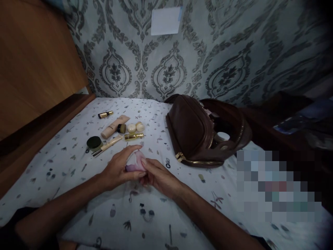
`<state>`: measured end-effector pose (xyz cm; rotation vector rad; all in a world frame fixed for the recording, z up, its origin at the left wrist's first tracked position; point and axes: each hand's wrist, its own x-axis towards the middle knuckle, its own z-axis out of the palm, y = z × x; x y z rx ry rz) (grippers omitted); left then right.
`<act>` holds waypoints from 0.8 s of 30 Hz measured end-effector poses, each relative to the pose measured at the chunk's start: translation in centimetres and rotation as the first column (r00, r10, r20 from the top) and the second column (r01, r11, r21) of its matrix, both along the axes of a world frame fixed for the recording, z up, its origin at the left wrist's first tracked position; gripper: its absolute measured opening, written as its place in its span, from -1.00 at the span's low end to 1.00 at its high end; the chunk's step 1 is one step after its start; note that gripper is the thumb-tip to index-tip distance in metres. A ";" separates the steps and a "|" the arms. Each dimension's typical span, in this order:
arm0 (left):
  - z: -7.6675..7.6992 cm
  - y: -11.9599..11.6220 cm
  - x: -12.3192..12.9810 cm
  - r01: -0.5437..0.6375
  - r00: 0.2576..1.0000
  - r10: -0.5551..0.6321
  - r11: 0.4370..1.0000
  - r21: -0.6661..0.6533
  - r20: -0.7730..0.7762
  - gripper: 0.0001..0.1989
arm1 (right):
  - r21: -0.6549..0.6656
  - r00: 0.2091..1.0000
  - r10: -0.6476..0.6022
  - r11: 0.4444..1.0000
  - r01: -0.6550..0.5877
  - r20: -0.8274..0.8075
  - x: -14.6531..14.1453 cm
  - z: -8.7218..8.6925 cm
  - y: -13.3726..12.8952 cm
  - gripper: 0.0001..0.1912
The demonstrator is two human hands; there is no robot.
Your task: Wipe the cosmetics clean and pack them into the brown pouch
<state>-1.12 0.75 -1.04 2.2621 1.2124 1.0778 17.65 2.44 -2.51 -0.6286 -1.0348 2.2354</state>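
Between both my hands is a small rounded white-and-purple item, its kind unclear [135,162]. My left hand [116,167] curls around its left side, thumb below and fingers above. From the right, my right hand [159,176] presses its thumb against it, the other fingers partly hidden underneath. Just beyond lie several cosmetics: a beige squeeze tube [113,127], a dark-lidded round jar [94,142], a slim cream tube [110,143], a gold tube [134,136], a short dark-and-tan item [121,128], small pale round pots [131,128] and a black-and-gold tube [105,114].
An unzipped brown leather bag [189,128] lies to the right, with a white round lid [222,136] inside its opening. The patterned white sheet [156,222] covers the surface. Patterned wall [169,69] stands behind; wooden furniture [36,59] borders the left.
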 end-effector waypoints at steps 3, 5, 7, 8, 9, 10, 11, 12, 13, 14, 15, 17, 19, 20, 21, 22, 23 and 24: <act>0.1 0.2 -0.1 0.042 0.999 -0.042 0.999 0.011 0.024 -0.42 | -0.049 0.999 -0.043 0.998 0.043 0.000 0.0 0.4 0.1 -0.47; 0.3 0.4 -0.1 0.060 0.997 -0.062 0.997 0.043 0.053 -0.53 | -0.069 0.999 -0.034 0.997 0.033 -0.014 0.0 0.5 0.1 -0.46; 0.5 0.5 -0.1 0.054 0.995 -0.061 0.994 0.092 0.078 -0.65 | -0.075 1.000 -0.015 0.997 0.013 -0.026 -0.1 0.5 0.1 -0.42; 0.6 0.5 -0.2 0.050 0.995 -0.060 0.991 0.123 0.082 -0.70 | -0.072 1.000 -0.001 0.997 -0.001 -0.029 -0.1 0.5 0.0 -0.41; 0.6 0.6 -0.2 0.055 0.995 -0.068 0.986 0.156 0.078 -0.72 | -0.067 0.999 0.017 0.998 -0.019 -0.031 -0.1 0.5 0.0 -0.40; 0.6 0.6 -0.2 0.071 0.994 -0.084 0.980 0.185 0.064 -0.71 | -0.061 0.999 0.034 0.998 -0.036 -0.032 -0.2 0.4 0.0 -0.40; 0.5 0.6 -0.2 0.096 0.993 -0.107 0.973 0.210 0.042 -0.68 | -0.058 0.999 0.041 0.997 -0.043 -0.035 -0.2 0.3 0.0 -0.41; 0.5 0.6 -0.2 0.123 0.992 -0.128 0.967 0.222 0.009 -0.59 | -0.059 0.998 0.040 0.997 -0.042 -0.041 -0.1 0.2 0.0 -0.41; 0.4 0.5 -0.2 0.142 0.990 -0.139 0.966 0.218 -0.031 -0.46 | -0.060 0.998 0.038 0.997 -0.041 -0.048 -0.1 0.1 0.0 -0.41; 0.3 0.5 -0.2 0.148 0.988 -0.137 0.969 0.200 -0.070 -0.33 | -0.059 0.998 0.040 0.997 -0.043 -0.052 -0.1 -0.1 0.0 -0.41; 0.2 0.4 -0.1 0.142 0.987 -0.125 0.974 0.178 -0.102 -0.24 | -0.055 0.997 0.051 0.997 -0.054 -0.050 -0.1 -0.2 0.1 -0.40; -0.1 0.3 0.0 0.109 0.988 -0.091 0.984 0.141 -0.127 -0.22 | -0.041 0.995 0.091 0.995 -0.092 -0.030 -0.2 -0.4 0.2 -0.33; -0.3 0.1 0.1 0.080 0.992 -0.067 0.989 0.126 -0.105 -0.30 | -0.026 0.995 0.099 0.995 -0.099 -0.007 -0.2 -0.5 0.1 -0.26; -0.4 0.1 0.0 0.069 0.994 -0.058 0.990 0.123 -0.089 -0.32 | -0.018 0.997 0.078 0.997 -0.078 -0.001 -0.3 -0.4 0.1 -0.25; -0.5 0.0 -0.1 0.056 0.996 -0.047 0.991 0.118 -0.076 -0.34 | -0.005 0.999 0.044 0.999 -0.044 0.003 -0.3 -0.3 0.0 -0.27; -0.7 0.0 -0.2 0.041 0.997 -0.034 0.993 0.111 -0.064 -0.37 | 0.011 1.000 0.001 1.000 -0.002 0.008 -0.4 -0.2 -0.1 -0.29; -0.8 0.0 -0.3 0.034 0.998 -0.028 0.993 0.109 -0.060 -0.40 | 0.027 0.999 -0.047 0.999 0.047 0.016 -0.4 -0.1 -0.1 -0.32; -0.9 0.0 -0.5 0.020 0.998 -0.015 0.994 0.104 -0.053 -0.45 | 0.040 0.995 -0.091 0.995 0.090 0.028 -0.4 0.0 -0.2 -0.34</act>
